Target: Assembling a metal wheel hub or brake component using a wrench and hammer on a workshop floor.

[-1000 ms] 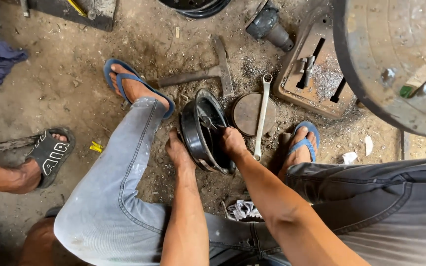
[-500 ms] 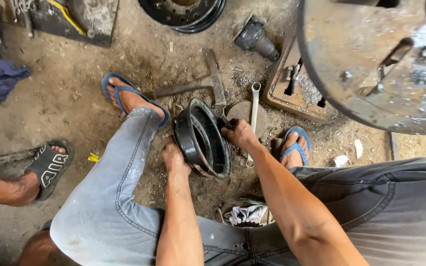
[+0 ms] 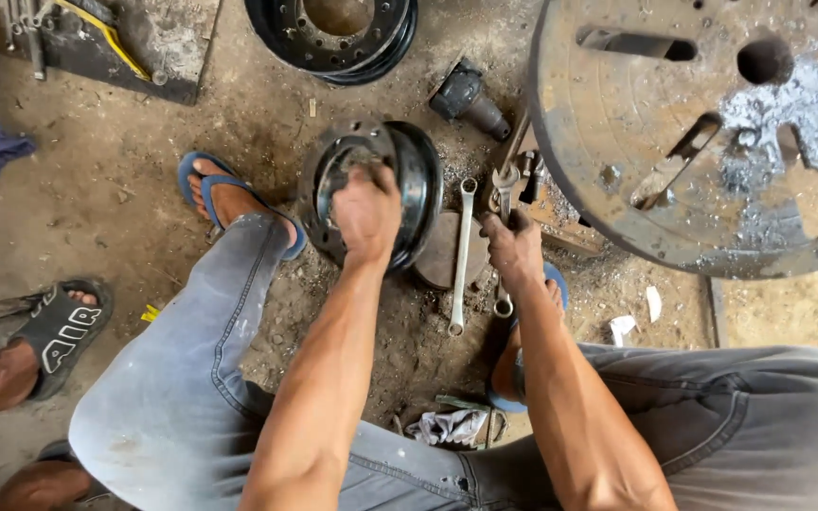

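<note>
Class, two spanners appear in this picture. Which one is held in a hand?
The spanner gripped by the right hand; the other spanner lies untouched on the ground beside it.

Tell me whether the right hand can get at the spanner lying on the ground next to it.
Probably not at once: the right hand is already closed on another wrench. The spanner lies just to its left on the dirt, uncovered, so it could once the hand lets go.

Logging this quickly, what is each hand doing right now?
Left hand: closed, gripping the black wheel rim.
Right hand: closed around a wrench.
</note>
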